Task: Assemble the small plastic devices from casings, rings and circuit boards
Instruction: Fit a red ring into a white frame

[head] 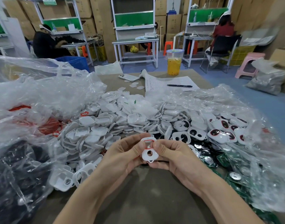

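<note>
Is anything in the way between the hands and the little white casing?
Nothing visible. Both the left hand and the right hand pinch the white casing, with the red ring on it.

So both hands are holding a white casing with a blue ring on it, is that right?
Not quite: the ring is red, not blue. The head view shows the left hand and right hand holding a white casing with a red ring on it.
</note>
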Motion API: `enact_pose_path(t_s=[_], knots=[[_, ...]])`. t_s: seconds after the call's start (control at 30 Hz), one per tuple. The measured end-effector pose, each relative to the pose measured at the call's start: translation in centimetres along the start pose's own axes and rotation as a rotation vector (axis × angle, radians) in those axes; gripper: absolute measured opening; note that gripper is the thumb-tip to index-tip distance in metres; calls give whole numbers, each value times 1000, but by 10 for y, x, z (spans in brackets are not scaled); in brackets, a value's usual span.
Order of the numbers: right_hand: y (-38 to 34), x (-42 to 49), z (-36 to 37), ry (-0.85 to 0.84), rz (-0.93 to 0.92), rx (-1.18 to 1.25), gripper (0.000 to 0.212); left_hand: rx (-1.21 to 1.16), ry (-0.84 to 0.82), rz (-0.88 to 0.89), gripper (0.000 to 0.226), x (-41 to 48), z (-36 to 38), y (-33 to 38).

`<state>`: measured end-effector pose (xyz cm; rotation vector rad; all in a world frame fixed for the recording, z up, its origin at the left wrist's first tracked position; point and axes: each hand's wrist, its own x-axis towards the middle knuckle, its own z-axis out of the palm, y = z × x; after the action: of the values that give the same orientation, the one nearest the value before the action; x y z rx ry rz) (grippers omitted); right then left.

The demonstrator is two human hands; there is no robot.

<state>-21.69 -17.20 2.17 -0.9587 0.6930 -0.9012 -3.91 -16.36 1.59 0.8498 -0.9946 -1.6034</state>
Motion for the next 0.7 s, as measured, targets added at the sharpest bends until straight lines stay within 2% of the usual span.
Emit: enact_pose_path(t_s=[0.2,0.37,0.53,0.7], knots=[[-1,0,-1,-8,9,-29,39,55,11,1,37,-2,1,3],[0,0,0,-8,-8,-62,42,85,4,8,22,-4,2,4],[1,1,1,-3,-17,-87,44,119,53,7,24,-3,0,2],[2,2,1,21,-23,-104,42,266,73,13,28,-3,1,3]])
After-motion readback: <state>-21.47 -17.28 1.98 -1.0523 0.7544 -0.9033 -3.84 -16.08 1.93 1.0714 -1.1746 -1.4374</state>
